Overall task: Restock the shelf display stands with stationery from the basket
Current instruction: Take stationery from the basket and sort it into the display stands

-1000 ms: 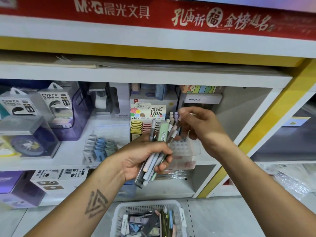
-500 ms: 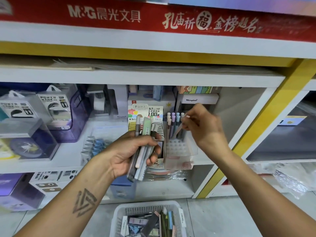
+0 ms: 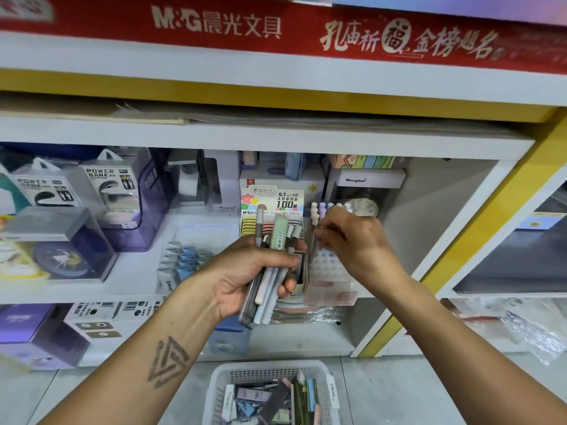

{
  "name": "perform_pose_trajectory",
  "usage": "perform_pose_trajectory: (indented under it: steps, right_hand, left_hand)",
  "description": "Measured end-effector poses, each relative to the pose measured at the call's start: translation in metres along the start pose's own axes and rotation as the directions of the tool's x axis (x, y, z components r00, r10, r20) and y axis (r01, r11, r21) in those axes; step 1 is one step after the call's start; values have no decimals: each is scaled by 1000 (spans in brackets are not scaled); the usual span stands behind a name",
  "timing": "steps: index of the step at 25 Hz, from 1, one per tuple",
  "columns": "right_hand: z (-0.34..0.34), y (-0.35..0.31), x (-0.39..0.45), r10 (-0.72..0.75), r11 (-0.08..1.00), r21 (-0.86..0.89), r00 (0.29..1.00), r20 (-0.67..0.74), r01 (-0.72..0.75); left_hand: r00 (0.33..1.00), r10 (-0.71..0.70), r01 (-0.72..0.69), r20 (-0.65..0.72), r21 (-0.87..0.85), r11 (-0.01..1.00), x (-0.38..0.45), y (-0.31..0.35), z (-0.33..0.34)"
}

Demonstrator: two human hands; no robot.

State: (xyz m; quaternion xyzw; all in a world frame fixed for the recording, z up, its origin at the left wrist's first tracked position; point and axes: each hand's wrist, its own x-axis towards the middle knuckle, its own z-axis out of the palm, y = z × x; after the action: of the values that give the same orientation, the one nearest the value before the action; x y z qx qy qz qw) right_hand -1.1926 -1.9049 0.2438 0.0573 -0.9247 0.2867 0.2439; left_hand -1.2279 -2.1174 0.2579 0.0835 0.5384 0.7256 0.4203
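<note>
My left hand (image 3: 245, 277) grips a bundle of pens (image 3: 273, 265) in grey, green and pale pastel colours, held upright in front of the middle shelf. To its right stands a clear display stand (image 3: 329, 271) with several pastel pens (image 3: 322, 210) in it. My right hand (image 3: 352, 240) is at the stand's top, its fingertips pinched by the pens there; whether they hold one I cannot tell. A white mesh basket (image 3: 221, 391) of mixed stationery sits on the floor below.
A pencil-lead display box (image 3: 273, 200) stands behind the bundle. Binder clips (image 3: 187, 259) lie left of it, then a purple bin (image 3: 150, 216) and power bank boxes (image 3: 107, 185). A white divider (image 3: 445, 240) and a yellow post (image 3: 491, 228) close the bay's right side.
My right hand carried a pen from the bundle to the stand and lowered it among the pens there. My left hand drew the bundle slightly left and down.
</note>
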Motion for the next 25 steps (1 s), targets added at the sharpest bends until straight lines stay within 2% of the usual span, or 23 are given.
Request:
perform_pose_trajectory:
  steps: [3,4,5,6,7,8,9,10,13,14,15,17,19,22,25]
  right_hand:
    - [0,-7,3,-65,986,-156,998,0,64]
    - [0,-11,4,-47,986,-164,999,-24,43]
    - [-4,-17,4,30,997,-64,999,-42,-32]
    - [-7,-22,4,150,978,146,989,-16,-146]
    - [-11,-27,5,259,896,354,963,72,-267]
    - [-14,-31,5,316,795,483,931,184,-366]
    - [-16,-32,4,332,734,535,909,253,-418]
    - [-19,-32,3,351,696,568,899,264,-439]
    - [-41,-18,6,510,569,725,858,59,-388]
    - [-51,-11,7,554,573,739,832,-30,-354]
    - [-60,-4,8,566,621,710,816,-113,-332]
    - [-65,9,6,511,784,515,831,-218,-347]
    - [-61,16,1,423,888,292,880,-215,-355]
    - [-52,17,-4,303,952,104,939,-164,-288]
    - [-49,19,-5,238,971,40,960,-148,-235]
  left_hand:
    - [1000,14,-13,-11,21,1000,0,-1,3]
    - [1000,23,-22,-19,35,999,0,-1,5]
    - [999,31,-30,-26,46,998,1,-2,7]
    - [999,34,-33,-33,49,998,2,-3,9]
    - [999,34,-33,-38,47,998,3,-4,11]
    - [998,35,-33,-43,42,999,3,-4,13]
    - [998,35,-33,-47,30,999,4,-4,15]
    - [998,28,-28,-51,7,1000,5,-5,17]
    - [999,-11,7,-50,-81,997,7,-4,17]
    - [998,-20,16,-54,-85,996,7,-3,16]
    - [998,-25,20,-59,-74,997,8,-3,16]
    - [997,-28,24,-67,-56,998,8,-3,16]
    - [997,-36,33,-63,-44,999,8,-3,18]
    - [998,-27,27,-49,-9,1000,9,-4,19]
    - [998,-15,16,-60,10,1000,11,-6,20]
